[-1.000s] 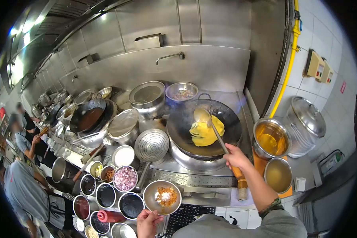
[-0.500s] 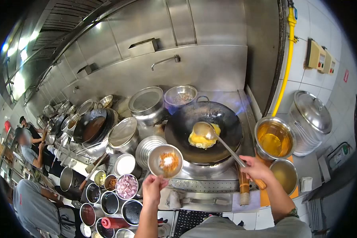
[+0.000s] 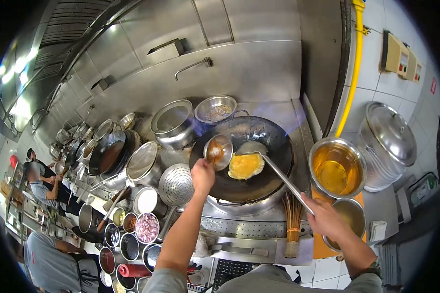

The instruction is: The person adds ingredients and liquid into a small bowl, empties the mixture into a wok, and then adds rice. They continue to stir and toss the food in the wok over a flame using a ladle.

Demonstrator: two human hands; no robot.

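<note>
My left hand (image 3: 203,175) grips the rim of a small metal bowl (image 3: 226,155), tilted over the left side of the black wok (image 3: 215,183). Orange-brown shreds and some white powder (image 3: 215,151) lie inside the bowl. In the wok sits a yellow cooked egg (image 3: 246,167) with pale edges. My right hand (image 3: 326,219) is wrapped round the handle of a long metal ladle (image 3: 283,177). The ladle's head rests in the wok just behind the egg.
Right of the wok stand a pot of oil (image 3: 316,155) and another metal bowl (image 3: 361,220). A bamboo brush (image 3: 292,234) lies in front. Leftward are a perforated strainer (image 3: 176,184), chopped onions (image 3: 146,228) and several containers. Co-workers (image 3: 54,261) stand far left.
My left hand has carried the small bowl forward and right, over the wok, and tipped it. The ladle's head has slid off the egg to behind it, and the view has shifted slightly.
</note>
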